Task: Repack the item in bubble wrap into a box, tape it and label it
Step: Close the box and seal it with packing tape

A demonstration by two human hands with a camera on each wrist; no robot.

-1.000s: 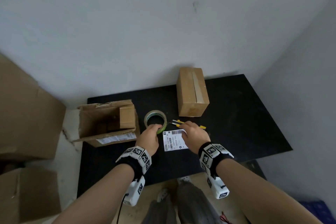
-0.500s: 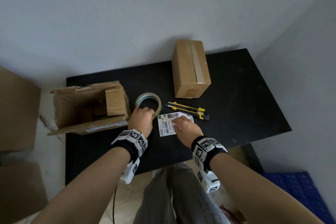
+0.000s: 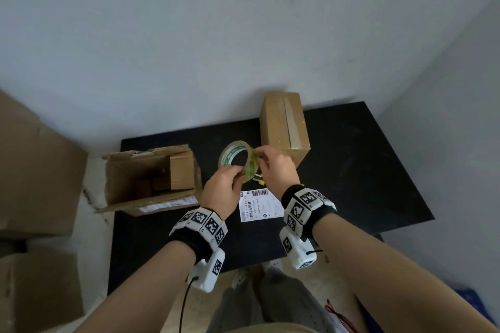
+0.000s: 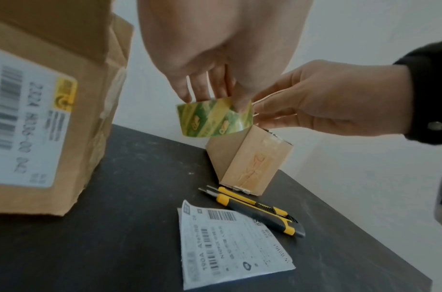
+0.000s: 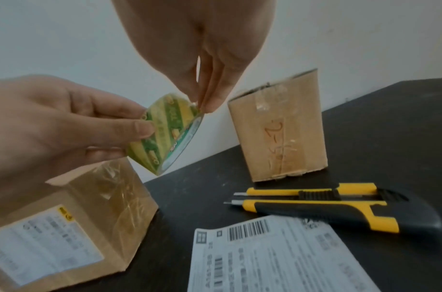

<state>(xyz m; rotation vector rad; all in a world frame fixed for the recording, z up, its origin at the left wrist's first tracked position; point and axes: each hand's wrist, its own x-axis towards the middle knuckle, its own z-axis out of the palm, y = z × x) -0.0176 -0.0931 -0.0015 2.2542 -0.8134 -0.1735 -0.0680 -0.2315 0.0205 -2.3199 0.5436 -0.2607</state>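
Observation:
My left hand (image 3: 230, 178) holds a green and yellow tape roll (image 3: 239, 159) in the air above the black table (image 3: 365, 170), fingers curled round its rim. My right hand (image 3: 263, 157) pinches the roll's outer edge (image 5: 197, 106) with thumb and fingertips. In the left wrist view the tape roll (image 4: 214, 118) hangs under my fingers. A taped brown box (image 3: 284, 127) stands just behind the hands. A white shipping label (image 3: 259, 205) lies flat on the table below them. No bubble-wrapped item shows.
An open, torn cardboard box (image 3: 151, 176) with its own label lies on its side at the left. Two yellow and black utility knives (image 5: 327, 205) lie between the label and the taped box. Large cartons (image 3: 32, 170) stand off the table's left edge.
My left hand has lifted the tape roll off the table. My right hand has left the label and come up to pinch the roll's edge.

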